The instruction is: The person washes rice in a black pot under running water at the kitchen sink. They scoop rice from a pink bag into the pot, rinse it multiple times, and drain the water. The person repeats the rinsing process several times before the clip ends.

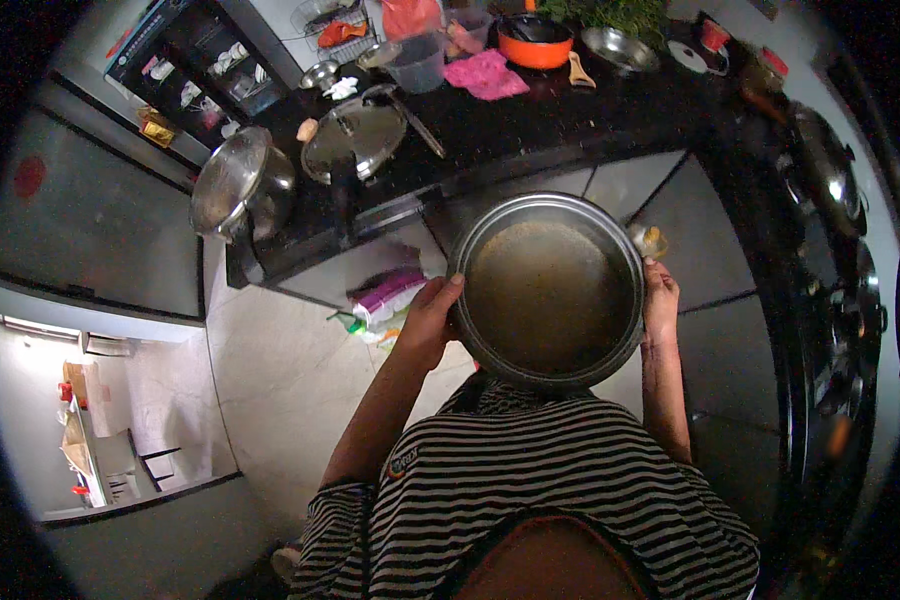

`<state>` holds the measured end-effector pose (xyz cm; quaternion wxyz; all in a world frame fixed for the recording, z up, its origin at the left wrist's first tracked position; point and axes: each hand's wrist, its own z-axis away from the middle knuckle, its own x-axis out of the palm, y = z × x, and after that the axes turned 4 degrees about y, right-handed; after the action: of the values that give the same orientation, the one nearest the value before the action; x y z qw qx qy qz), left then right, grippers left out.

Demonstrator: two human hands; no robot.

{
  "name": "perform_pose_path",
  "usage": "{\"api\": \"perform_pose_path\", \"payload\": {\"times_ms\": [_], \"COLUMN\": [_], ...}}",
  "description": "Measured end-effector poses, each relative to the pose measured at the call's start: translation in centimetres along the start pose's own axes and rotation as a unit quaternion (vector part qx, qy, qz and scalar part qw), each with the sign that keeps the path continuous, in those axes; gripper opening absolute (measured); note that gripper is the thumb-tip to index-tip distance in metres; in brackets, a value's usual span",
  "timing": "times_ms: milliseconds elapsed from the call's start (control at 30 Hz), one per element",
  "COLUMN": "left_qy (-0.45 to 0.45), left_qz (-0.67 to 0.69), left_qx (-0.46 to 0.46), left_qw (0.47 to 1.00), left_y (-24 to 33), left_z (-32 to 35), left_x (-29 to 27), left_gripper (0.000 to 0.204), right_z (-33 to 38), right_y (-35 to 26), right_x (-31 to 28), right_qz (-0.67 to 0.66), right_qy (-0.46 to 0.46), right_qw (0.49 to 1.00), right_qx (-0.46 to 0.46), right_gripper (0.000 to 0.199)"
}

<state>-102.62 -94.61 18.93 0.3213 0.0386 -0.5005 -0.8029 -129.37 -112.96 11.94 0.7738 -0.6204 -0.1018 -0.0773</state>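
Metal pot (555, 210) sits, I see, gripped between left fingers (454, 286) and right fingers (660, 278). Pink cloth (485, 74) lies beyond them on the table (535, 118).

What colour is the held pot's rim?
The pot's rim is silvery grey, seen best in the head view.

Left hand (433, 318) and right hand (660, 300) grip a pot (550, 208); orange pan (535, 56) sits beyond.

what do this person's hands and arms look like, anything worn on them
The left hand and right hand are bare, with no gloves. The forearms are uncovered too. The sleeves are short, with narrow dark and pale stripes matching the shirt.
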Motion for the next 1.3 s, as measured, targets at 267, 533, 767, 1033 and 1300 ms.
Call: {"api": "perform_pose_path", "payload": {"times_ms": [267, 533, 767, 1033, 1300], "left_qy": [0.019, 0.12, 0.212, 0.238, 0.178], "left_qz": [-0.014, -0.005, 0.054, 0.064, 0.033], "left_qx": [0.025, 0.007, 0.005, 0.06, 0.105], "left_qw": [0.999, 0.993, 0.976, 0.967, 0.978], "left_y": [9.0, 13.5, 14.8, 14.1, 9.4], "left_z": [-11.5, -20.7, -26.5, -29.6, -22.3], "left_x": [-1.7, -0.1, 1.3, 1.5, -0.9], "left_gripper": [0.042, 0.042, 0.042, 0.042, 0.046], "right_z": [-11.7, -26.2, -36.2, -43.6, -39.7], "right_y": [-1.9, 1.1, 1.9, 2.6, -5.1], "right_x": [10.6, 18.2, 22.8, 25.0, 29.8], "right_qz": [0.005, 0.009, 0.387, 0.471, 0.436], "right_qy": [-0.058, -0.101, -0.214, -0.324, -0.27], "right_qw": [0.998, 0.995, 0.865, 0.728, 0.725], "right_qx": [-0.028, 0.01, -0.238, -0.378, -0.459], "right_gripper": [0.021, 0.017, 0.025, 0.029, 0.03]}}
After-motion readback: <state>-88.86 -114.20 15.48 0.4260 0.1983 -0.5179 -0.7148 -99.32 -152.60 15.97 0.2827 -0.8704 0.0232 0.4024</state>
